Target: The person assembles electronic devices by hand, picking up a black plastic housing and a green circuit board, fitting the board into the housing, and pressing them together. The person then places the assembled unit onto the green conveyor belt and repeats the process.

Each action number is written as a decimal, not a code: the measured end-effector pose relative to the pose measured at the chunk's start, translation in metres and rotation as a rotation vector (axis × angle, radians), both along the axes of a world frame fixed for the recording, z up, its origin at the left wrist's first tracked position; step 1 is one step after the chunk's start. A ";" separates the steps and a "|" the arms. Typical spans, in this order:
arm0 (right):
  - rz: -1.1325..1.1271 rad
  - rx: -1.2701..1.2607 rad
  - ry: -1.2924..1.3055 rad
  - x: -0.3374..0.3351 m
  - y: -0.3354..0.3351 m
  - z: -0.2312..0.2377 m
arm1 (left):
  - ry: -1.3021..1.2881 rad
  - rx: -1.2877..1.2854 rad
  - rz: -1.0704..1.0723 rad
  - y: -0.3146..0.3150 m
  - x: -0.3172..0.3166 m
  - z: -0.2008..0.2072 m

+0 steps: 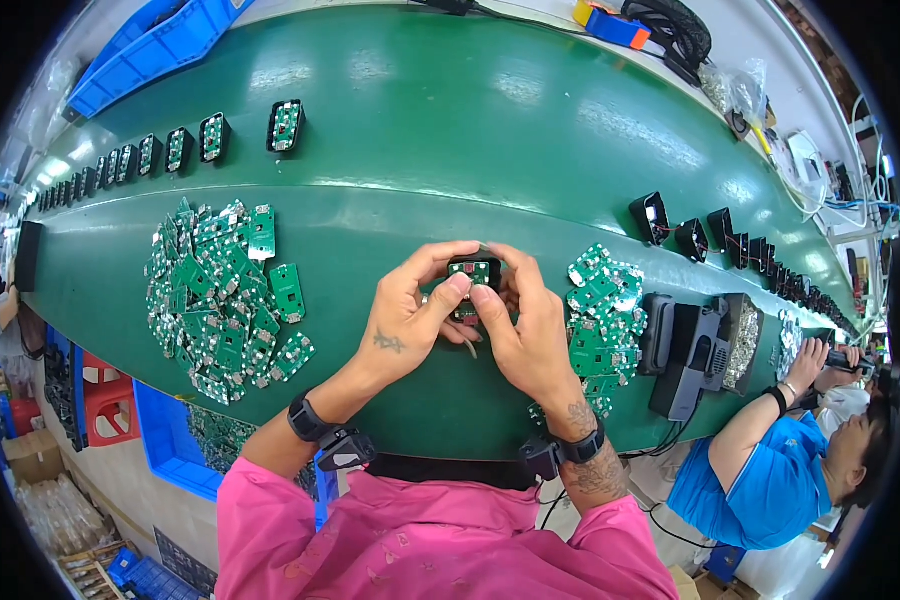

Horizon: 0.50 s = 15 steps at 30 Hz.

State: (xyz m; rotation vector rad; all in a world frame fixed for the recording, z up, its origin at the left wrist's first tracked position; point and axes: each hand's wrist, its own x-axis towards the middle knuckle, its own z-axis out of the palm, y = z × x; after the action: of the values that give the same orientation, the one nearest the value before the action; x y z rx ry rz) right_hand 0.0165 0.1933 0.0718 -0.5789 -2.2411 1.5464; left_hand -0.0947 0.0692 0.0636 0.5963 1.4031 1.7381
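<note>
At the middle of the bench, a small black plastic housing is held between my two hands. A green circuit board sits in its opening, partly hidden by my thumbs. My left hand grips the left side, its thumb pressed on the board. On the other side my right hand wraps the housing, with its thumb also on the board. A short grey wire or strip shows just below the housing. How fully the board is seated I cannot tell.
Loose circuit boards lie in a pile at left and another pile at right. A row of housings with boards runs far left; open black housings line the right. A grey-black device stands near a person in blue.
</note>
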 end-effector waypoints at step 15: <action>0.059 0.104 -0.038 -0.001 -0.004 -0.005 | 0.089 -0.098 0.035 -0.001 0.004 -0.008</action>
State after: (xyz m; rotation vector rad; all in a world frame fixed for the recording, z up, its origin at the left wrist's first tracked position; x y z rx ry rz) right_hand 0.0151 0.1897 0.0667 -0.5201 -2.3710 1.4470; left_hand -0.0907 0.0681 0.0559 0.6056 1.5595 1.6772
